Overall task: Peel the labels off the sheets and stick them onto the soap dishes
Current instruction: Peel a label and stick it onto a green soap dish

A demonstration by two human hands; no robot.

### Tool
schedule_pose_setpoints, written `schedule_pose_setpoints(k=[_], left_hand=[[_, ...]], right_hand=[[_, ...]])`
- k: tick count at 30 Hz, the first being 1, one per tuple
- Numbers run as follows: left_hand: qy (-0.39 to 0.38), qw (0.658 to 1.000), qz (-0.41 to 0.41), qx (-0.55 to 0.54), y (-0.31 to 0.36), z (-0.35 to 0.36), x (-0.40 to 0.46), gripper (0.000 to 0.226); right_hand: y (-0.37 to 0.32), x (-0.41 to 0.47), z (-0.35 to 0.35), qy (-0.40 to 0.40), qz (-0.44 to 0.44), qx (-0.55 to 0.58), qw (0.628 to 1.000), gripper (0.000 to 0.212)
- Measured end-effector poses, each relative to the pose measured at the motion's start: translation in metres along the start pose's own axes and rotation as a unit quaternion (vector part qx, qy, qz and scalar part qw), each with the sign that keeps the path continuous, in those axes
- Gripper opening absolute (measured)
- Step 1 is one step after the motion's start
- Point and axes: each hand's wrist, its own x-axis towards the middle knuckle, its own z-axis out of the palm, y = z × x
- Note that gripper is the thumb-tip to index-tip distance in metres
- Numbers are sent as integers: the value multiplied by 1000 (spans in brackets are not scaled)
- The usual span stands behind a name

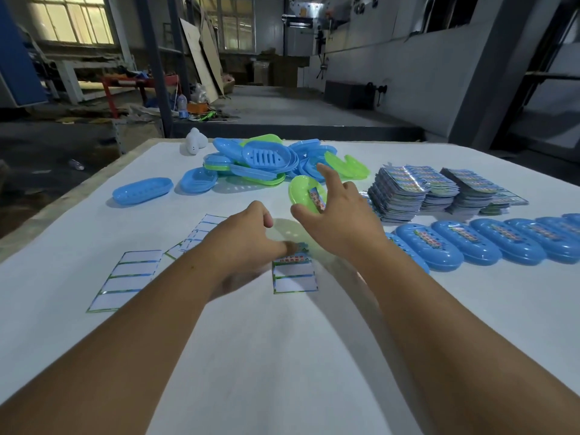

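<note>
Dim hall, bright far windows [69, 20], wide-angle edge distortion.

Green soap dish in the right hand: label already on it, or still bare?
On. The green soap dish, held by the right hand, shows a colourful label on it, partly hidden by the fingers.

A: What's sitting on the white counter [282, 356]?
B: Heap of blue and green soap dishes [266, 163] lying far centre, label sheet stacks [433, 191] resting right, labelled blue dishes [489, 243] lining the right edge, peeled backing sheets [125, 279] lying left.
</note>
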Motion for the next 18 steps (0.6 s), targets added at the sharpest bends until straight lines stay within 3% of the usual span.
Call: schedule_pose_setpoints(k=[9,13,18], left_hand=[[-5,1000,-3,-2,-2,-5,2,54],[2,1000,-4,1,-2,-4,5,52],[2,1000,-2,9,-2,-4,4,52]], right_hand=[[3,-30,-37,-114,50,-230,965,70],[4,-50,-36,-110,46,-246,962,81],[8,-60,-32,-77,54,-220,971,70]])
